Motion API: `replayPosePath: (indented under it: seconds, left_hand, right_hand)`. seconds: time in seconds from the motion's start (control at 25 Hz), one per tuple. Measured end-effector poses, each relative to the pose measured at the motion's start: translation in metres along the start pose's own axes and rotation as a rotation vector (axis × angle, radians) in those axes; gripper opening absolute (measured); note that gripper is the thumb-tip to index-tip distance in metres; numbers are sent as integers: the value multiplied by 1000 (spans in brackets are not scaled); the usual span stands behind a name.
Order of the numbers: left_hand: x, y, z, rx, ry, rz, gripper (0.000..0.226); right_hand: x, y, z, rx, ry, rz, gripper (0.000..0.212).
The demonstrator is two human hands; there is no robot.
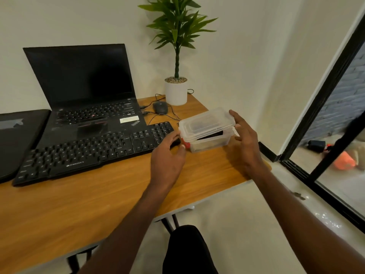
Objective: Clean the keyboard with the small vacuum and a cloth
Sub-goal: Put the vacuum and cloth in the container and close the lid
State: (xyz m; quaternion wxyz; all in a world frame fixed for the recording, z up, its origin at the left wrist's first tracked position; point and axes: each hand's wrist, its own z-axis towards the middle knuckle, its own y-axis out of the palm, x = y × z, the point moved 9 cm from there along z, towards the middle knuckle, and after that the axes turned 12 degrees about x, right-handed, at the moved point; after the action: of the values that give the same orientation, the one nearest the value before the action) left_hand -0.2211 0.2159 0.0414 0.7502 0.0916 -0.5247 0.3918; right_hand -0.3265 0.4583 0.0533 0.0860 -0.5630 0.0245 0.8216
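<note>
A black Zebronics keyboard (92, 149) lies on the wooden desk (98, 204) in front of an open laptop. To its right stands a clear plastic box (209, 142) with dark items and something red inside; what they are is hard to tell. Its clear lid (205, 121) sits tilted, raised off the box's rim. My left hand (167, 157) grips the box's left end, by the keyboard's right edge. My right hand (245, 139) holds the lid's right edge between thumb and fingers. No vacuum or cloth shows plainly.
A black laptop (85, 91) stands open behind the keyboard, and a dark sleeve (17, 139) lies at the left. A wired mouse (160, 107) and a white potted plant (176, 91) sit at the back. The desk's right edge is just past the box; a glass door (335, 115) is beyond.
</note>
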Motion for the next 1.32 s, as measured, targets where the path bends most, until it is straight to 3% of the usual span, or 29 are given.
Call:
replayPosePath:
  seconds: [0.2,0.56,0.8,1.08,1.32]
  left_hand:
    - [-6,3,3,-10,-18,-49,46]
    - [-9,10,1,-78,19,23,55]
    - [-5,2,3,-26,-34,-32,41]
    - [-1,9,4,-72,-2,38,52]
    - [-5,9,3,-80,-23,20,51]
  right_hand:
    - [10,-1,5,17,7,-120,42]
    - [18,-7,4,101,35,-104,36]
    - [15,-10,3,105,22,-100,27]
    - [19,-11,6,161,60,-79,18]
    - [15,-15,4,195,27,-58,26]
